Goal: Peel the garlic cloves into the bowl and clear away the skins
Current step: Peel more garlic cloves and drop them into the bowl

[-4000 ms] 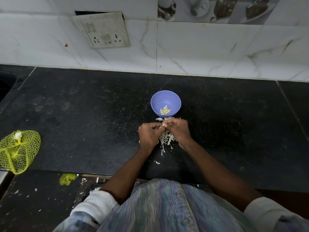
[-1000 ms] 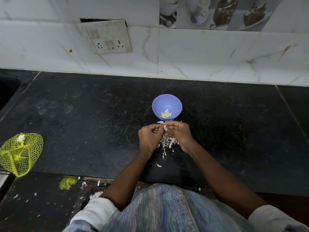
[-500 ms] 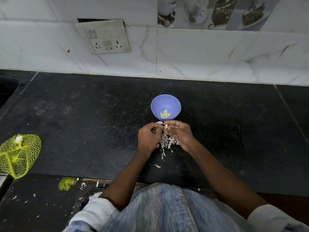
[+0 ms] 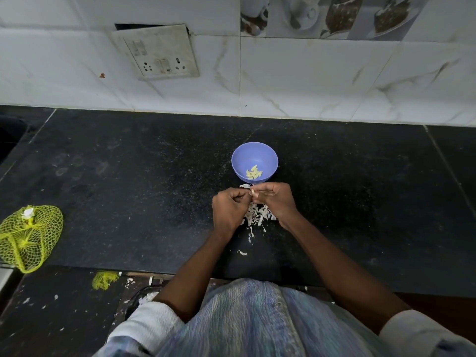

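A small blue bowl point(image 4: 254, 155) stands on the black counter and holds several peeled garlic cloves point(image 4: 254, 173). Just in front of it, my left hand point(image 4: 229, 210) and my right hand point(image 4: 277, 200) meet with curled fingers. Between their fingertips they pinch one pale garlic clove point(image 4: 253, 193), mostly hidden by the fingers. A heap of white garlic skins point(image 4: 257, 215) lies on the counter under and between the hands, with a few loose flakes point(image 4: 242, 252) nearer to me.
A yellow mesh bag point(image 4: 28, 235) lies at the counter's left edge, and a scrap of yellow mesh point(image 4: 104, 279) sits below the front edge. A tiled wall with a switch plate point(image 4: 154, 52) closes the back. A dark sink corner point(image 4: 10, 135) shows far left.
Both hands stay in front of the bowl working the same clove; the fingers have shifted slightly. The bowl and skins have not moved.
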